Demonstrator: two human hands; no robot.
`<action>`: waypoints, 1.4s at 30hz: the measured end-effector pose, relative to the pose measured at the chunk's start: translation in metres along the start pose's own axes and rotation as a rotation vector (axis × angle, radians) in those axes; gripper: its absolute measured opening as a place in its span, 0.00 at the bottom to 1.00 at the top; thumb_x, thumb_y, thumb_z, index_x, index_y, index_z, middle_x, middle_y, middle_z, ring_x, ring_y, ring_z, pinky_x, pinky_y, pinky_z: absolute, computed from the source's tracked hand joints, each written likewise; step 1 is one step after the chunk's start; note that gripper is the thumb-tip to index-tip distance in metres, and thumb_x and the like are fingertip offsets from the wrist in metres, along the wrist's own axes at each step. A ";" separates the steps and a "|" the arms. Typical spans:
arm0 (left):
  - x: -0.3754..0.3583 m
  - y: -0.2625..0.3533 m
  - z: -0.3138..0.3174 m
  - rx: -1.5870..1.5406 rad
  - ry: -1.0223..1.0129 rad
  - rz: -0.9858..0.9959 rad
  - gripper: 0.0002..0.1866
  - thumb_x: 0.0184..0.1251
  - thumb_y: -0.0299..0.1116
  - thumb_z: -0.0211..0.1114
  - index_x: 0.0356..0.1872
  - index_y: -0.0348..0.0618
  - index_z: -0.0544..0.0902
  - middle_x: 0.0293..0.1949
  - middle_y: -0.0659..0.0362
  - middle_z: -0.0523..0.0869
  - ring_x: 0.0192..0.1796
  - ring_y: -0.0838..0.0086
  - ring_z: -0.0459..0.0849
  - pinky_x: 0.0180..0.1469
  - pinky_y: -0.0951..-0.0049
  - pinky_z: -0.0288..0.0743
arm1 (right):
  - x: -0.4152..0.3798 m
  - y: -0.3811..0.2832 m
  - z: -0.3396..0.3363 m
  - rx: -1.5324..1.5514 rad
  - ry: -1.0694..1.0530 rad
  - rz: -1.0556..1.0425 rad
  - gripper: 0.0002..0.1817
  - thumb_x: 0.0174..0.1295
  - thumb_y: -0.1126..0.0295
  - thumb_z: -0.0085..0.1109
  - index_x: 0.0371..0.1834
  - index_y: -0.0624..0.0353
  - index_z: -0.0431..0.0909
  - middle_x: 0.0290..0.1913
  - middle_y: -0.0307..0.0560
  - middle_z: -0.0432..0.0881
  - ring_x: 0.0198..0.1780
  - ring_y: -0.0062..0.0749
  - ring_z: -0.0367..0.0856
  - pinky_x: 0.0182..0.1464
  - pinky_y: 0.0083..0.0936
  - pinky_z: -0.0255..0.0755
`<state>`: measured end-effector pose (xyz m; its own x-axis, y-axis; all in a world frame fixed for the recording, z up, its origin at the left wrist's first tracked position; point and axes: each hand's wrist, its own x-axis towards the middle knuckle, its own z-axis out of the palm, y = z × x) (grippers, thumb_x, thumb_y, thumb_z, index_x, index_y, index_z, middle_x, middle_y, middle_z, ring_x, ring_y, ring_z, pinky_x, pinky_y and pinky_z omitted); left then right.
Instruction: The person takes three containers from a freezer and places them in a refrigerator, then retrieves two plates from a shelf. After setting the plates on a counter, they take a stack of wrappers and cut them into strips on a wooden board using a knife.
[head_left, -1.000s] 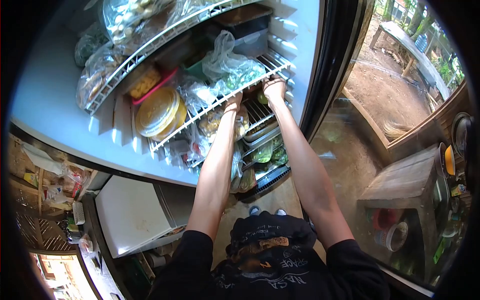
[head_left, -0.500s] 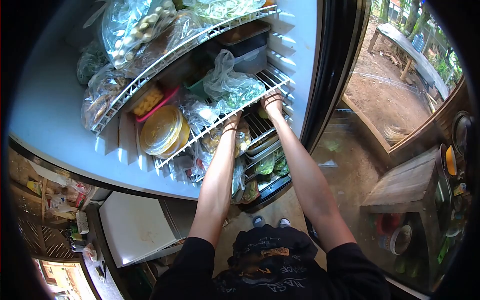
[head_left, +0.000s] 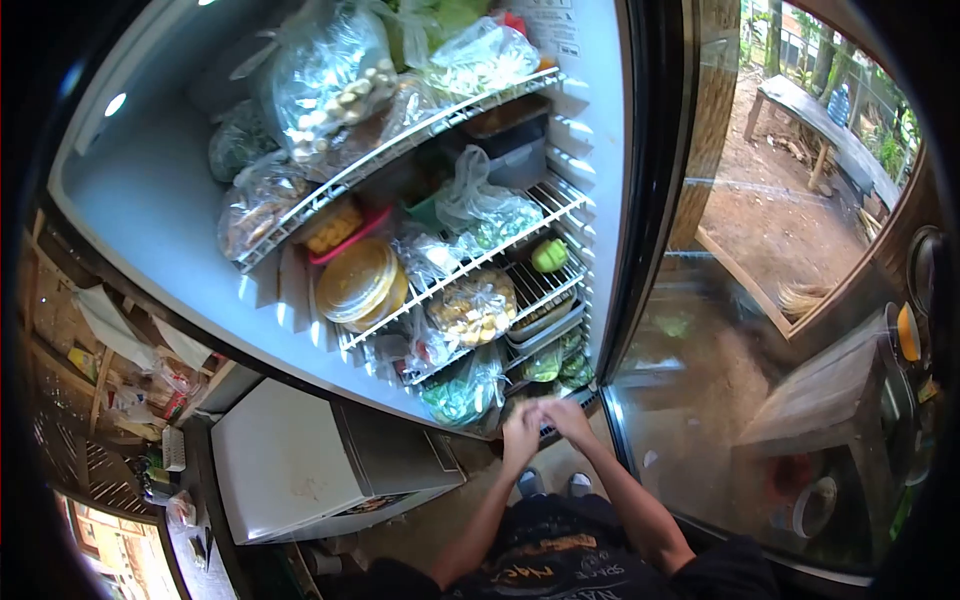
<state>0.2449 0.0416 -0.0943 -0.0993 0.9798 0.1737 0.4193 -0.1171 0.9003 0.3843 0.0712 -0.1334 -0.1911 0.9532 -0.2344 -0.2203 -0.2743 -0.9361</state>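
My left hand [head_left: 522, 425] and my right hand [head_left: 567, 418] are close together, low in front of the open fridge. Their fingers are blurred, and nothing can be made out in them. Above them, wire shelves [head_left: 478, 262] bear a bag of pale chunks [head_left: 473, 306], a green vegetable [head_left: 549, 255], a bag of green leaves [head_left: 466, 392] and stacked trays [head_left: 545, 325]. Higher up are a round yellow-lidded tub [head_left: 360, 283], a knotted clear bag [head_left: 485, 212] and a large bag with white pieces [head_left: 335, 90].
The glass fridge door [head_left: 690, 370] stands open on the right. A white chest [head_left: 292, 462] is at the lower left. Through the doorway a wooden bench [head_left: 822, 125] shows outdoors. A shelf unit with a bowl [head_left: 815, 505] is at the lower right.
Both hands have come off the middle wire shelf and down toward my body, drawing together. The green vegetable and lower bags now show more fully. The view has shifted slightly.
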 end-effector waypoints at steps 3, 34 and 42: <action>-0.077 -0.089 -0.033 -0.134 -0.521 -0.295 0.17 0.79 0.41 0.66 0.56 0.37 0.85 0.43 0.58 0.90 0.40 0.73 0.85 0.48 0.71 0.80 | -0.063 0.049 -0.032 0.199 0.077 0.461 0.17 0.79 0.63 0.54 0.58 0.64 0.82 0.48 0.46 0.88 0.41 0.26 0.86 0.45 0.22 0.82; -0.192 0.216 -0.050 -0.456 -0.581 0.618 0.14 0.79 0.31 0.62 0.59 0.36 0.83 0.56 0.44 0.88 0.54 0.51 0.90 0.57 0.62 0.83 | -0.380 -0.091 -0.079 -0.345 1.201 -0.760 0.32 0.84 0.51 0.42 0.78 0.67 0.64 0.72 0.60 0.71 0.74 0.46 0.70 0.77 0.41 0.61; -0.216 0.212 -0.079 -0.496 -0.575 0.684 0.20 0.81 0.31 0.60 0.68 0.37 0.77 0.67 0.47 0.80 0.65 0.58 0.84 0.65 0.61 0.79 | -0.389 -0.082 0.049 -0.492 0.959 -0.728 0.19 0.84 0.64 0.45 0.65 0.70 0.73 0.56 0.53 0.81 0.61 0.39 0.79 0.69 0.34 0.70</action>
<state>0.2842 -0.2078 0.0900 0.5239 0.5922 0.6122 -0.2099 -0.6068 0.7666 0.4301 -0.2833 0.0474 0.6244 0.6290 0.4631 0.4274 0.2212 -0.8766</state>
